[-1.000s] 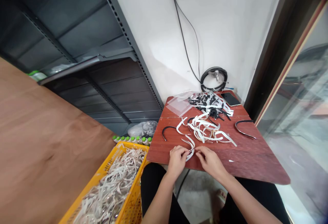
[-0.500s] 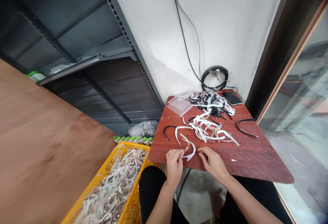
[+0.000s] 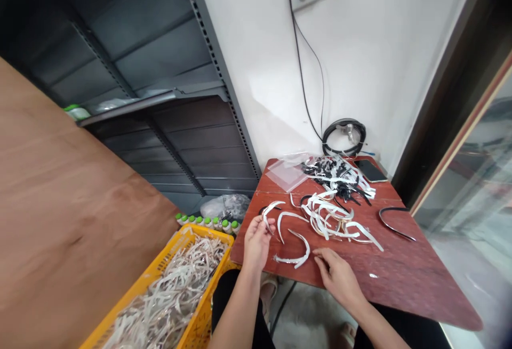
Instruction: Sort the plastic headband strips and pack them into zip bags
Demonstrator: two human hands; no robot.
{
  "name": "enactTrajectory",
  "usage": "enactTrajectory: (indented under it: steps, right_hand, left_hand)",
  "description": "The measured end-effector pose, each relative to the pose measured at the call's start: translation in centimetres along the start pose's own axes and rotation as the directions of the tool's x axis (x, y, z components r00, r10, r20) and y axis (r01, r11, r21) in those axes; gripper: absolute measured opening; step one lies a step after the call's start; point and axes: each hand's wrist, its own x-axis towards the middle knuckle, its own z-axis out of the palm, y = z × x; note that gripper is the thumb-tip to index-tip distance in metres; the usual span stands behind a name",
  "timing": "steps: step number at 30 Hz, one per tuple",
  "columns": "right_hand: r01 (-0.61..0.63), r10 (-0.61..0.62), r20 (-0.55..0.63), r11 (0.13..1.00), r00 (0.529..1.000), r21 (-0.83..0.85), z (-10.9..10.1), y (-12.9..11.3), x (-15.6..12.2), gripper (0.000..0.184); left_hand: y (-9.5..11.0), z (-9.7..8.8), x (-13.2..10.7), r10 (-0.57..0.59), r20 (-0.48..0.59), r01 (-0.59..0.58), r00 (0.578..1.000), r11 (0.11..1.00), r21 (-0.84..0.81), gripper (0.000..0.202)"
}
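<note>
My left hand (image 3: 256, 240) is raised at the near left edge of the red-brown table (image 3: 400, 269), its fingers closed on a curved white strip (image 3: 269, 211). My right hand (image 3: 338, 274) rests on the table near the front edge, fingers curled, its fingertips beside another curved white strip (image 3: 296, 256) lying flat. Just beyond lies a heap of white curved strips (image 3: 332, 216). Behind it is a pile of black and white pieces (image 3: 336, 173).
A yellow crate (image 3: 188, 290) full of pale strips stands on the floor at the left. A black curved band (image 3: 394, 221), a phone (image 3: 371, 170), a clear plastic bag (image 3: 286, 176) and a coiled black cable (image 3: 344, 136) are on the table. Grey metal shelving (image 3: 160, 104) and a brown board (image 3: 60, 221) stand to the left.
My left hand has lifted a white strip up and to the left, away from my right hand. Another strip now lies flat by my right fingertips. The camera has tilted.
</note>
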Motion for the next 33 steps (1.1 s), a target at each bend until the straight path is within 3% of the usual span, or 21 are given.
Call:
enactTrajectory:
  steps: [7,16,19,22,25,27,30,33]
  right_hand:
    - [0.039,-0.039,0.002,0.999,0.999,-0.019,0.5,0.8,-0.2,0.022]
    - [0.011,-0.012,-0.03,0.999,0.999,-0.041,0.0,-0.2,0.2,0.021]
    - [0.037,-0.039,-0.031,0.997,0.999,-0.067,-0.5,-1.8,2.6,0.02]
    - [0.08,-0.082,-0.011,0.987,0.997,-0.14,0.2,-3.4,6.9,0.021]
    - [0.098,-0.064,0.106,0.927,0.992,-0.362,2.7,-3.9,11.6,0.021]
    - [0.056,0.001,0.111,0.857,0.994,-0.511,4.8,-3.6,13.9,0.027]
    - [0.009,0.057,0.093,0.809,0.994,-0.588,7.0,-3.3,15.8,0.022]
    - [0.016,0.055,0.096,0.787,0.994,-0.617,7.0,-3.4,16.6,0.016]
  left_hand:
    - [0.9,-0.4,1.8,-0.114,-0.019,0.101,0.993,0.937,-0.334,0.016]
    - [2.2,-0.6,8.3,-0.074,0.0,0.067,0.997,0.898,-0.435,0.02]
    - [1.8,-1.7,9.7,-0.054,-0.002,0.048,0.999,0.895,-0.444,0.021]
    - [0.8,-2.8,9.9,-0.083,-0.024,0.063,0.996,0.889,-0.454,0.021]
    - [0.1,-3.6,9.5,-0.116,-0.061,0.074,0.991,0.883,-0.464,0.021]
    - [0.0,-3.9,9.3,-0.111,-0.082,0.06,0.99,0.882,-0.468,0.024]
    - [0.1,-4.7,9.4,-0.132,-0.095,0.077,0.987,0.891,-0.448,0.035]
    - [-0.2,-5.7,9.3,-0.189,-0.102,0.129,0.977,0.897,-0.422,0.041]
